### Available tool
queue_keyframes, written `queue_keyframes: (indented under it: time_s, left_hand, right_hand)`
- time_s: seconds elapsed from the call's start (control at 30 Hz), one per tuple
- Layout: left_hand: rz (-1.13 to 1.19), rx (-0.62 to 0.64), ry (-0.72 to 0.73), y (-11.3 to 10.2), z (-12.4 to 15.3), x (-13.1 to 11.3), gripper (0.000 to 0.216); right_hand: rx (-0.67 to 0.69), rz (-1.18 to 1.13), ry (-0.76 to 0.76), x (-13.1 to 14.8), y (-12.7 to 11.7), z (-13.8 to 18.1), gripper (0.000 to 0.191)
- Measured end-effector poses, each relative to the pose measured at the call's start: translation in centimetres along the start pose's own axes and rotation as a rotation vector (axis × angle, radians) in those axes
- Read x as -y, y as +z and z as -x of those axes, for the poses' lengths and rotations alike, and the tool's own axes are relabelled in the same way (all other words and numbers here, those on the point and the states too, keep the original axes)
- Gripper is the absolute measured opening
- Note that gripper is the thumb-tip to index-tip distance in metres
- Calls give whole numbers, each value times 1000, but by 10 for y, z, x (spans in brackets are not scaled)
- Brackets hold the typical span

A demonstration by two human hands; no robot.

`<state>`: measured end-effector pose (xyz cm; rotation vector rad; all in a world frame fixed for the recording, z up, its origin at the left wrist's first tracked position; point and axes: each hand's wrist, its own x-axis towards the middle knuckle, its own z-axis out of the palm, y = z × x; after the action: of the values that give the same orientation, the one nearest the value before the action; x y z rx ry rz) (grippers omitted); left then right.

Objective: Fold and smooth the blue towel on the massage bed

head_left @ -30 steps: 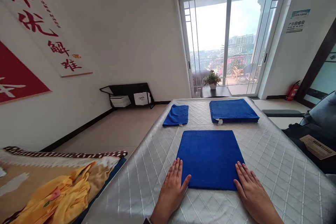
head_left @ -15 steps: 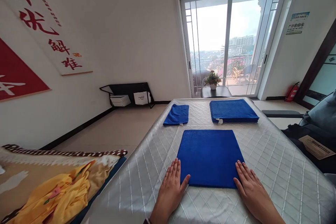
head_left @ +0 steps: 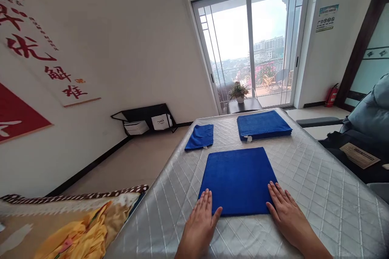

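Observation:
A blue towel, folded into a flat, near-square shape, lies in front of me on the silver quilted table cover. My left hand rests flat at its near left corner, fingertips on the cloth and thumb out along the near edge. At the near right corner my right hand lies flat too, fingers stretched and touching the towel's edge. Neither hand grips anything. Beyond it to the right sits a stack of folded blue towels with a white tag. Farther left is a smaller blue cloth, slightly rumpled.
A bed with a tan blanket and a yellow cloth is at lower left. On the right stands a dark armchair with a brown card. Past the table's far edge, a potted plant stands before glass doors.
The view has tilted and turned slightly to the right. Both hands stay flat at the towel's near corners; the towel and the other cloths look unchanged.

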<state>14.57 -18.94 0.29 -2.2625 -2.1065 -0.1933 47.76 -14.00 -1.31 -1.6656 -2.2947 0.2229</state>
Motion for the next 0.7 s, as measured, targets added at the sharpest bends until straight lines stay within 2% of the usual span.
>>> queue_keyframes:
  time_s: [0.17,0.23,0.33,0.4,0.53,0.7]
  left_hand:
    - [112,121,499,-28,-41,-66,68]
    - [138,101,606,-33,-58,-88,67]
    - [142,22,647,-27,-78,-108,68]
    - [149,-7,645,-17,-86,-112,68]
    - [179,-15,581,0,-88,-104,66]
    - [206,8,523,2,-82,-89,67]
  right_hand:
    - [-11,-18,-7,-1,-1,0,66]
    - [-12,-10,-12,-1,-1,0,65]
    - [-10,1,-17,-1,-2,0,65]
    - [6,6,-14,0,-3,0,67]
    - [30,12,-9,1,-7,-1,67]
    - [37,36,8,2,-8,-1,67]
